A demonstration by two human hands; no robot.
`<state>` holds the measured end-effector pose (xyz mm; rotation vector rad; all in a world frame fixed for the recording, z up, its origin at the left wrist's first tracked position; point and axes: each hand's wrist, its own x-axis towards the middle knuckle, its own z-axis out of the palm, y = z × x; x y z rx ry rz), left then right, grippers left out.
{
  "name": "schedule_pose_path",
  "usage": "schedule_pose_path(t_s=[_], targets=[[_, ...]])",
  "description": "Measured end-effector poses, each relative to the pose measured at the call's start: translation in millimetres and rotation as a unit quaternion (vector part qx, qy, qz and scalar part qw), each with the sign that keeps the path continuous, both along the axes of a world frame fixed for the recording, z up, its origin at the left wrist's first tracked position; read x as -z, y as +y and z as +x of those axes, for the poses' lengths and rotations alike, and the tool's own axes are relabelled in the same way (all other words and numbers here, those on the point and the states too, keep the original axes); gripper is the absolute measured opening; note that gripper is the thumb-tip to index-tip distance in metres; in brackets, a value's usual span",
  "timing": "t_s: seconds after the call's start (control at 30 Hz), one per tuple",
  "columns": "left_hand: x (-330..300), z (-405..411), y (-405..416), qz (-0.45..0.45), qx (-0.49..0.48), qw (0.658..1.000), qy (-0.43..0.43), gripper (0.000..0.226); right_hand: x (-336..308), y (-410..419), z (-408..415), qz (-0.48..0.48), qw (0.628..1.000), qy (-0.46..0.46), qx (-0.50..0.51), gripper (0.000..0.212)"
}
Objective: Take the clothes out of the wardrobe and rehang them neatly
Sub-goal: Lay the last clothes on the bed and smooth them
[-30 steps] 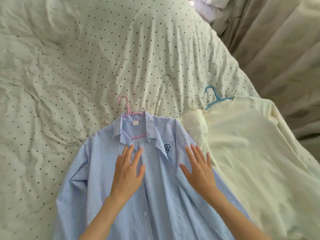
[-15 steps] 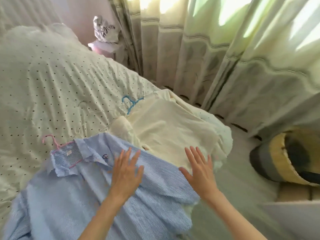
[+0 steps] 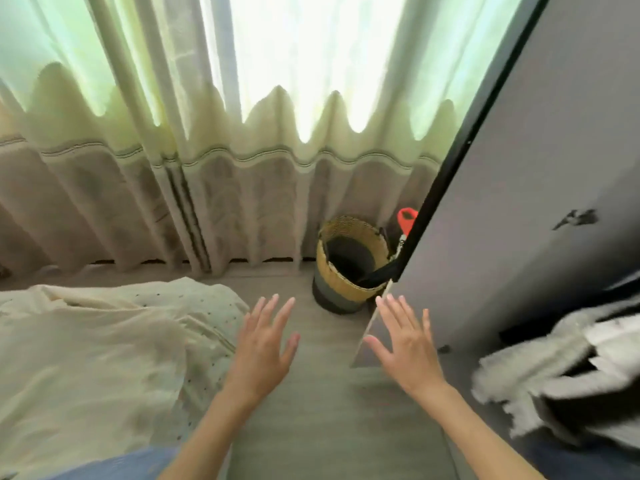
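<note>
Both my hands hover in the air over the floor with fingers spread, holding nothing. My left hand (image 3: 264,344) is just right of the bed's edge. My right hand (image 3: 406,339) is in front of the grey wardrobe door (image 3: 540,188), which stands open. A cream garment (image 3: 83,344) lies on the bed at the left. A sliver of the blue striped shirt (image 3: 114,467) shows at the bottom left edge. A fluffy white and grey garment (image 3: 554,372) sticks out of the wardrobe at the lower right, blurred.
A woven basket (image 3: 349,265) with a dark lining stands on the floor by the curtains (image 3: 214,188), next to the wardrobe door's edge. Something red (image 3: 407,220) sits behind the basket. Grey floor (image 3: 329,424) runs between bed and wardrobe.
My view has swung right, from the bed to the wardrobe. My hands have lifted off the blue striped shirt and now hover over the floor, still spread.
</note>
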<state>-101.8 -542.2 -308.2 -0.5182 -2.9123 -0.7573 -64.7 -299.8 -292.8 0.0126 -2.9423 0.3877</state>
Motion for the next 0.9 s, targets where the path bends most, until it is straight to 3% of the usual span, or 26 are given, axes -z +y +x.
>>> schedule_pose_path(t_s=[0.23, 0.53, 0.67, 0.9], targets=[[-52, -45, 191, 0.037, 0.166, 0.985, 0.038, 0.057, -42, 159, 16, 0.031, 0.984, 0.045, 0.169, 0.074], [-51, -56, 375, 0.047, 0.354, 0.934, -0.033, 0.056, -63, 294, 54, 0.062, 0.939, 0.042, 0.334, 0.063], [-65, -76, 444, 0.075, 0.424, 0.902, -0.021, 0.074, -74, 355, 47, 0.08, 0.914, 0.055, 0.394, 0.068], [-84, -123, 560, 0.113, 0.474, 0.873, -0.008, 0.054, -102, 437, 10, 0.112, 0.884, 0.072, 0.449, 0.068]])
